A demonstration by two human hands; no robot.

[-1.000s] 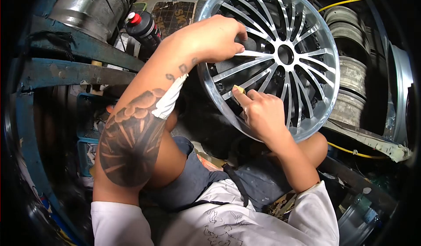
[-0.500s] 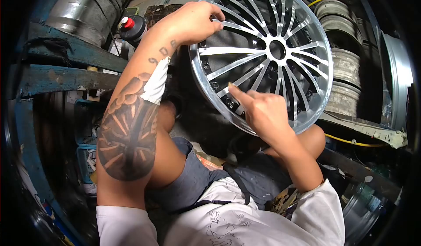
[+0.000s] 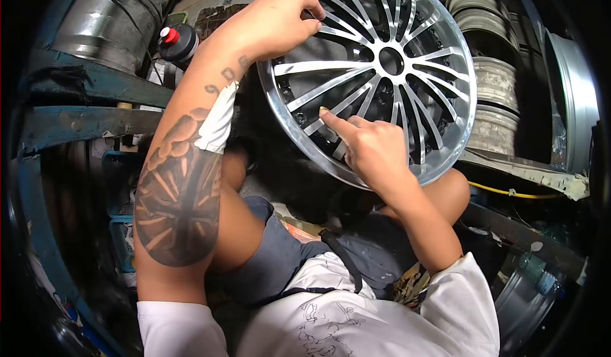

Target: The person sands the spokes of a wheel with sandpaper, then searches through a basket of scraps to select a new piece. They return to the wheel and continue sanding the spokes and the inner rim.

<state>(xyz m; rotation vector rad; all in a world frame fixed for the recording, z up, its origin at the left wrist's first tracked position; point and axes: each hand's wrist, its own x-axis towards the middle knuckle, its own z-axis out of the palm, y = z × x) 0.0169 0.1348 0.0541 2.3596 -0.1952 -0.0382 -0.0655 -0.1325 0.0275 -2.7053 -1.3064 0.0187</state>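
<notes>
A silver alloy wheel rim (image 3: 382, 70) with many thin polished spokes and dark gaps lies tilted in front of me, by my knees. My left hand (image 3: 283, 22) curls over its upper left edge, with thumb and bent fingers at the outer end of a spoke. My right hand (image 3: 375, 150) is over the lower left part of the rim. Its index finger stretches out and touches a spoke near the outer end, while the other fingers fold into the palm. The fingertip looks yellowish; nothing held shows there.
Stacked dull wheel rims (image 3: 493, 83) stand at right, beside a shiny rim (image 3: 576, 102) on edge. A dark bottle with a red cap (image 3: 175, 42) and a metal drum (image 3: 102, 22) are upper left. Blue shelf beams (image 3: 95, 124) flank my left arm. A yellow hose (image 3: 515, 193) runs at right.
The wheel rim and surroundings have shifted slightly left and up in view. My right index finger remains at nearly the same spoke area, and my left hand stays at the rim's edge.
</notes>
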